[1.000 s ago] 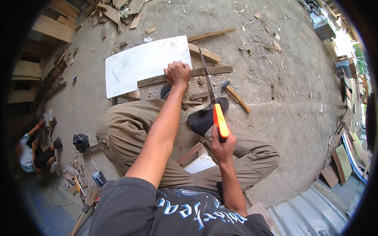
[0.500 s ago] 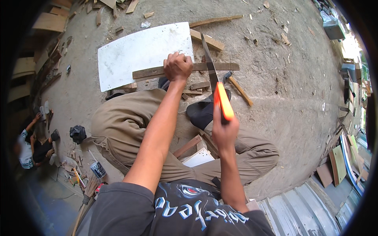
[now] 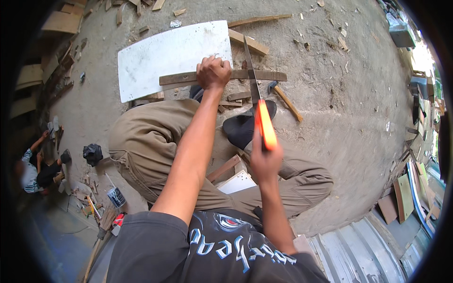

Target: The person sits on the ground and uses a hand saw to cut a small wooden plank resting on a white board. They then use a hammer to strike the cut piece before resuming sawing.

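My left hand [image 3: 213, 73] is closed around a narrow weathered wood strip [image 3: 266, 75], which lies crosswise over the near edge of a white board [image 3: 172, 56]. My right hand [image 3: 266, 158], slightly smeared by motion, grips the orange handle of a handsaw [image 3: 254, 85]. The saw's blade points away from me and crosses the strip to the right of my left hand. How deep the teeth sit in the wood cannot be made out. Just right of the blade, a hammer [image 3: 287, 102] with a wooden handle rests on the ground.
Wood offcuts [image 3: 249, 42] lie beyond the strip. Between my legs stands a small wooden frame with a white panel [image 3: 237, 183]. At far left another person [image 3: 40, 165] sits near a black bag [image 3: 93, 154]. Corrugated metal sheeting [image 3: 354, 254] is at lower right.
The saw has shifted slightly away from me along its length, still across the strip. My left hand keeps its hold, and the whole view has tilted a little.
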`<state>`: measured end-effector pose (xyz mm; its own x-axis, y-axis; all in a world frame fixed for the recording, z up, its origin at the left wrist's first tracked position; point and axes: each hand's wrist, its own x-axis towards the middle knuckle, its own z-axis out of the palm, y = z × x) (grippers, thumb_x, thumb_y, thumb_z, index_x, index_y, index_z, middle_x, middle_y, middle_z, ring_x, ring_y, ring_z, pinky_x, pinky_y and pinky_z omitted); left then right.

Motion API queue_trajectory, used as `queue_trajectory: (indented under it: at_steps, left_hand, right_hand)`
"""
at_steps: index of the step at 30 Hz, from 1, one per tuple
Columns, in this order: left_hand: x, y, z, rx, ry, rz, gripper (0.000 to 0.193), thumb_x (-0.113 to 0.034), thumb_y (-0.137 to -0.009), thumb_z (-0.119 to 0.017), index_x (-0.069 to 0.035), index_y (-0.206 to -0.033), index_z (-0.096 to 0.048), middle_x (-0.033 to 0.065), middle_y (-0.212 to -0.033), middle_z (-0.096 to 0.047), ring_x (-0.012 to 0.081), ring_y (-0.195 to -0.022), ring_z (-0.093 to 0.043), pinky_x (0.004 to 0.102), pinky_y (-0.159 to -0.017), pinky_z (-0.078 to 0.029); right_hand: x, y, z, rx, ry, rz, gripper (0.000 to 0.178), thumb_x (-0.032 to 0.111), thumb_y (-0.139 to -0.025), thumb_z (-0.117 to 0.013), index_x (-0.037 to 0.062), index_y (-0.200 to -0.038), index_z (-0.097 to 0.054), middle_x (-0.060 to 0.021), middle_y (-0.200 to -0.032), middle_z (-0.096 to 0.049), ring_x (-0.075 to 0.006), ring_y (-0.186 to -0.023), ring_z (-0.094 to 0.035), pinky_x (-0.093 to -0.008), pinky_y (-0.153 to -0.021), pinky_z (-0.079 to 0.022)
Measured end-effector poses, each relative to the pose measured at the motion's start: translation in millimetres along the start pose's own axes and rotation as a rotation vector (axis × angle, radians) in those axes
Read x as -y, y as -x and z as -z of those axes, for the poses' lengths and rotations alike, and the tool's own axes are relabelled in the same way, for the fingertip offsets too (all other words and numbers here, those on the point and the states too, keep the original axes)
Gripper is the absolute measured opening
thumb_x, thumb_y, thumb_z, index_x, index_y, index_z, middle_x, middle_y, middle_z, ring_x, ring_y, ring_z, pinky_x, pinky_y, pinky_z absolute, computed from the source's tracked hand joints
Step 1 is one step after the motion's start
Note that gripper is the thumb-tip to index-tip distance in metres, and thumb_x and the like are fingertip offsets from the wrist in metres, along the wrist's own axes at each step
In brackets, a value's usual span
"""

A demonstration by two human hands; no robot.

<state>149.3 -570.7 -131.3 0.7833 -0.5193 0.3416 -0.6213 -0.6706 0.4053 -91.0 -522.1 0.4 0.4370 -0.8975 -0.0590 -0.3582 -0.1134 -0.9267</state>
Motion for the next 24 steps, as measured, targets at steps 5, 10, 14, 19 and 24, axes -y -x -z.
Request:
queue_trajectory:
  at_steps: [5, 10, 14, 19, 24]
  left_hand:
    - [0.1, -13.9, -8.7, -0.113, -0.021, -0.060, 0.019, -0.020, -0.074, -0.059, -0.007, -0.062, -0.068, 0.0100, -0.077, -0.068, 0.0296, -0.079, -0.063, 0.0425, -0.071, -0.048]
    - [-3.6, 4.9, -9.4, -0.032, -0.034, -0.141, 0.018, -0.019, -0.071, -0.061, -0.008, -0.058, -0.065, 0.0103, -0.072, -0.066, 0.0307, -0.074, -0.062, 0.0430, -0.068, -0.049]
    - [-2.6, -8.1, -12.5, -0.077, 0.047, -0.084, 0.021, -0.022, -0.072, -0.059, -0.008, -0.058, -0.064, 0.0083, -0.071, -0.063, 0.0290, -0.075, -0.061, 0.0436, -0.072, -0.049]
    - [-9.1, -9.8, -14.2, -0.063, -0.061, 0.054, 0.020, -0.022, -0.076, -0.058, -0.008, -0.063, -0.066, 0.0077, -0.076, -0.066, 0.0287, -0.078, -0.062, 0.0424, -0.073, -0.048]
    - [-9.9, -11.8, -13.1, -0.061, -0.071, 0.051, 0.022, -0.022, -0.077, -0.059, -0.009, -0.062, -0.065, 0.0088, -0.076, -0.066, 0.0296, -0.078, -0.062, 0.0430, -0.071, -0.047]
  right_hand:
    - [-13.5, -29.6, -27.7, -0.047, -0.083, 0.019, 0.018, 0.014, -0.093, -0.066, -0.0025, -0.090, -0.061, -0.0124, -0.062, -0.060, -0.0135, -0.054, -0.056, -0.0327, -0.052, -0.044]
    - [-31.8, 3.4, -23.6, -0.059, -0.233, -0.113, 0.016, 0.013, -0.096, -0.064, -0.0020, -0.090, -0.061, -0.0039, -0.065, -0.059, -0.0083, -0.059, -0.052, -0.0289, -0.055, -0.044]
    - [-24.7, -12.2, -37.4, -0.098, -0.208, -0.010, 0.017, 0.014, -0.095, -0.065, -0.0013, -0.089, -0.061, -0.0031, -0.063, -0.058, -0.0082, -0.057, -0.050, -0.0284, -0.053, -0.043]
    - [-41.0, -40.0, -35.9, -0.163, -0.207, 0.068, 0.019, 0.013, -0.093, -0.068, -0.0010, -0.082, -0.060, -0.0075, -0.061, -0.057, -0.0113, -0.052, -0.052, -0.0300, -0.050, -0.043]
    - [-49.4, -31.0, -19.8, -0.254, -0.142, 0.329, 0.014, 0.007, -0.090, -0.066, -0.0031, -0.084, -0.058, -0.0083, -0.060, -0.056, -0.0197, -0.051, -0.059, -0.0326, -0.049, -0.045]
